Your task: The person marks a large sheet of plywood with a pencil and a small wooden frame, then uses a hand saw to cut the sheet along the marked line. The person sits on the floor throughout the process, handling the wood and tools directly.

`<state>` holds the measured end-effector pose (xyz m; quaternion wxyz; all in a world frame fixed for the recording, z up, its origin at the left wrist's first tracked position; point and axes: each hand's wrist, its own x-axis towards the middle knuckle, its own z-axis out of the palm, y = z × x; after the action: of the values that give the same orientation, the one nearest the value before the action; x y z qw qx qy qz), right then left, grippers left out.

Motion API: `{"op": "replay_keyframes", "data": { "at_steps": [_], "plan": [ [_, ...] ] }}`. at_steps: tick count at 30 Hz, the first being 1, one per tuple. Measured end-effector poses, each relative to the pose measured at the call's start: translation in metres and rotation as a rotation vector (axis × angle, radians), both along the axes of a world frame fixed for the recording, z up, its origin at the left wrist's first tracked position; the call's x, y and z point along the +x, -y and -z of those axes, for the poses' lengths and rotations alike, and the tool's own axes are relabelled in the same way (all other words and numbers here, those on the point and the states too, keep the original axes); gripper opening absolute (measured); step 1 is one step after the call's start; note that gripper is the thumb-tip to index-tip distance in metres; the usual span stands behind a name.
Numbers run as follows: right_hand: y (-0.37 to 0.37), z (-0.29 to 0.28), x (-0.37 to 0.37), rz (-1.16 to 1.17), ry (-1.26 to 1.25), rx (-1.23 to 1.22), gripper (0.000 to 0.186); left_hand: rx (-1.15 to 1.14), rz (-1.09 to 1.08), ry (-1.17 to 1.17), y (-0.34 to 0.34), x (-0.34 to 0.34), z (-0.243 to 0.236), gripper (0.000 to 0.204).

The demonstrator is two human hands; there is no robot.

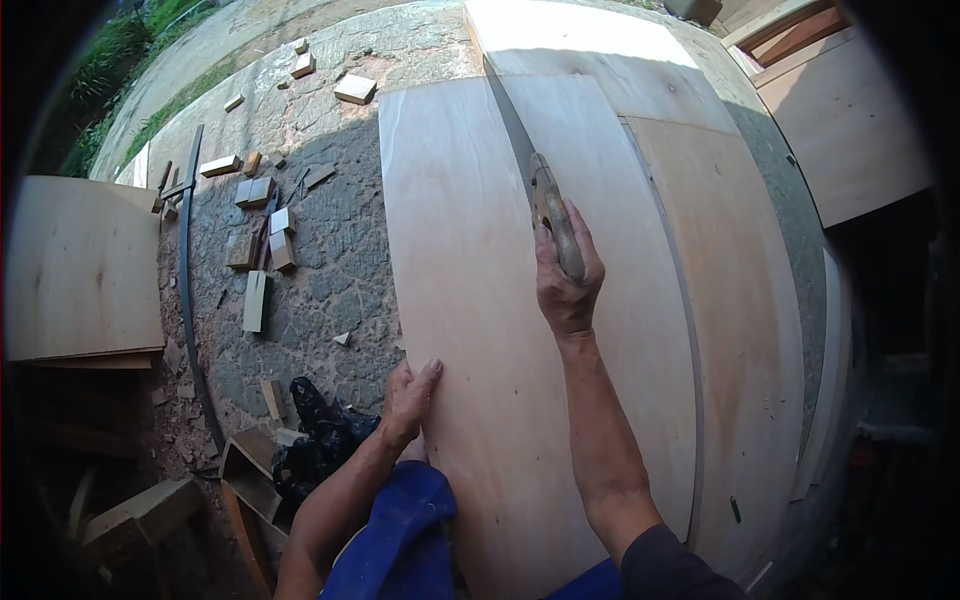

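Observation:
A pale plywood sheet (pixel 485 300) lies lengthwise before me, its far end lit brighter. My right hand (pixel 570 270) is closed around the worn handle of a handsaw (pixel 516 130). The saw's grey blade points away from me and reaches past the sheet's far edge; whether its teeth are in the wood, I cannot tell. At the sheet's left edge, my left hand (pixel 408 400) grips the board with the thumb on top and the fingers partly hidden below the edge. My leg in blue cloth (pixel 395 530) is beside that edge.
Another plywood panel (pixel 725 300) lies along the right, with a green pencil-like stick (pixel 735 510) on it. Cut wood blocks (pixel 256 300) are scattered on the cracked ground at left, near a long dark metal bar (pixel 187 290). More plywood (pixel 80 270) is stacked far left.

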<state>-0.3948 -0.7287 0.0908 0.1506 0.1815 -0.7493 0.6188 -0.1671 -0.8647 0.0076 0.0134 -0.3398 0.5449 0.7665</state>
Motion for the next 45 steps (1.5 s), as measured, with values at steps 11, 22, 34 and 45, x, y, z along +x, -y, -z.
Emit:
{"op": "replay_keyframes", "data": {
  "at_steps": [11,22,34,45],
  "plan": [
    [0.006,-0.003,-0.011,-0.016,0.087,0.034,0.043,-0.030,-0.039,0.028,-0.004,-0.002,-0.004,0.035],
    [0.009,0.001,-0.015,-0.001,0.051,0.023,0.045,-0.017,-0.025,0.031,-0.003,-0.002,-0.005,0.034],
    [0.011,0.000,-0.021,-0.031,0.077,0.048,0.044,0.008,-0.034,0.007,-0.004,-0.002,-0.005,0.036],
    [0.009,0.009,-0.024,-0.029,0.059,0.034,0.043,0.043,-0.066,-0.023,-0.005,-0.002,-0.001,0.037]
  ]
}}
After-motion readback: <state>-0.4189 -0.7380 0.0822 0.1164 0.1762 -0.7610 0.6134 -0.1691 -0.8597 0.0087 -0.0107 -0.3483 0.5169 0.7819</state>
